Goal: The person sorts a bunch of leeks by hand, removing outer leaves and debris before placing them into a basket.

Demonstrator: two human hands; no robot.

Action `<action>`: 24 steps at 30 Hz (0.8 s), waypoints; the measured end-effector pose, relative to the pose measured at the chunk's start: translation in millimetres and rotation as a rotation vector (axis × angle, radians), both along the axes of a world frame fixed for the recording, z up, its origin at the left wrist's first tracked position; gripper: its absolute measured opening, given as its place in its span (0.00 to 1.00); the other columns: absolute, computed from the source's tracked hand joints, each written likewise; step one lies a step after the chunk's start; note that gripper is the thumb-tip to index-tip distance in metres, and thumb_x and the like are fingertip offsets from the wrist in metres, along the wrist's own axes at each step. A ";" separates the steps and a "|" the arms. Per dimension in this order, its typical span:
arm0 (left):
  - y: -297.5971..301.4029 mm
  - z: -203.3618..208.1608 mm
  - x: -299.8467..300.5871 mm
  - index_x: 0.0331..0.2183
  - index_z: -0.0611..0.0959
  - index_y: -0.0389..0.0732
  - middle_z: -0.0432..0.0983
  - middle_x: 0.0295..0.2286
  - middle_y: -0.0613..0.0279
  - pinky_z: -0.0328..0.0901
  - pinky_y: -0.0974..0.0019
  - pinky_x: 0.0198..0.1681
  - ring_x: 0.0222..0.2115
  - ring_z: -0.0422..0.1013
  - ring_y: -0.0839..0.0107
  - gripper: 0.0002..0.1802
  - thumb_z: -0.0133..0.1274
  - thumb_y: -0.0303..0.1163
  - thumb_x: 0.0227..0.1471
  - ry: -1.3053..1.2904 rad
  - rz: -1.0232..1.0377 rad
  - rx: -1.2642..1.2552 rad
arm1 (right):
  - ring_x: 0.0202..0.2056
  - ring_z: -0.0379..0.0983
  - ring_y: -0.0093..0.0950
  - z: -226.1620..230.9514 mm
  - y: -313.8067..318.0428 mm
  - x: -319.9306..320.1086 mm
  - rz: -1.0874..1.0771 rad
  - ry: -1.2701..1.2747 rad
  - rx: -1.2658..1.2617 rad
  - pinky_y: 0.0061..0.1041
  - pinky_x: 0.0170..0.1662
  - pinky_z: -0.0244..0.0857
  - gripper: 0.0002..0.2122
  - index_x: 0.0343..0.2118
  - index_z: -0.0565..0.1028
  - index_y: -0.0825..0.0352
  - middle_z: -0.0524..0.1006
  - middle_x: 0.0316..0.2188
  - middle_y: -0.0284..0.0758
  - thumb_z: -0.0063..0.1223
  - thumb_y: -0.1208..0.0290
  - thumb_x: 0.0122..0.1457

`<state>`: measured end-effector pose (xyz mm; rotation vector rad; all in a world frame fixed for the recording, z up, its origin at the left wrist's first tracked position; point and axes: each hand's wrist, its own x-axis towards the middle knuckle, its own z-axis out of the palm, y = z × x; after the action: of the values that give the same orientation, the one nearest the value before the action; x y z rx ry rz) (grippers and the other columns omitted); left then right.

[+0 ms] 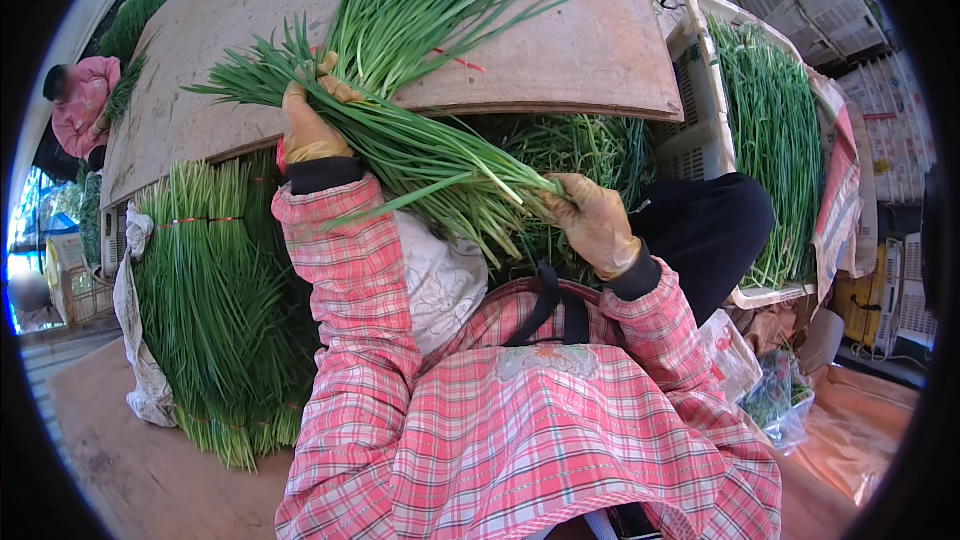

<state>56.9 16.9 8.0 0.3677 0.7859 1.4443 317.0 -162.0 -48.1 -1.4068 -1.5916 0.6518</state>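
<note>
A bunch of green garlic chives [410,155] lies slantwise across my lap and the table edge, its leaf tips to the upper left and its pale stem ends to the lower right. My left hand [318,122], in a yellowish glove, is closed around the leafy part. At the stem ends my right hand [592,223], gloved alike, pinches some stalks between thumb and fingers. Just beyond the left hand, a larger heap of loose chives [430,15] rests on the wooden table [590,50], with a thin red tie [460,60] beside it.
Tied chive bundles [225,290] stand at my left, partly wrapped in white sacking [150,380]. To my right is a white crate [700,90] full of chives. Loose greens [580,155] lie beneath the table edge. Another person [85,105] in pink works at the far left.
</note>
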 end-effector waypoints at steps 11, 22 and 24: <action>7.4 -25.4 -47.1 0.33 0.74 0.38 0.56 0.10 0.71 0.53 0.69 0.19 0.12 0.54 0.77 0.15 0.43 0.40 0.50 -0.007 -0.138 0.228 | 0.23 0.68 0.17 -22.5 -39.9 103.4 -0.367 0.466 -0.315 0.15 0.28 0.62 0.05 0.34 0.71 0.72 0.75 0.22 0.33 0.43 0.78 0.57; -0.4 -15.8 -29.0 0.29 0.75 0.39 0.53 0.10 0.74 0.53 0.70 0.27 0.14 0.51 0.79 0.12 0.46 0.38 0.50 -0.343 -0.479 0.323 | 0.28 0.70 0.36 34.0 11.3 -12.3 0.152 -0.136 -0.048 0.30 0.32 0.65 0.13 0.37 0.74 0.63 0.72 0.27 0.40 0.56 0.68 0.46; 2.8 -17.5 -27.9 0.29 0.75 0.39 0.53 0.11 0.74 0.54 0.70 0.28 0.14 0.52 0.79 0.12 0.46 0.38 0.50 -0.330 -0.523 0.358 | 0.32 0.69 0.38 33.7 21.0 -32.3 0.161 -0.250 0.059 0.33 0.35 0.63 0.19 0.40 0.71 0.66 0.71 0.31 0.41 0.58 0.65 0.44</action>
<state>29.0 19.7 -9.5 0.5441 0.1383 1.1016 284.7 -141.0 -14.4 -1.3680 -1.9205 0.5323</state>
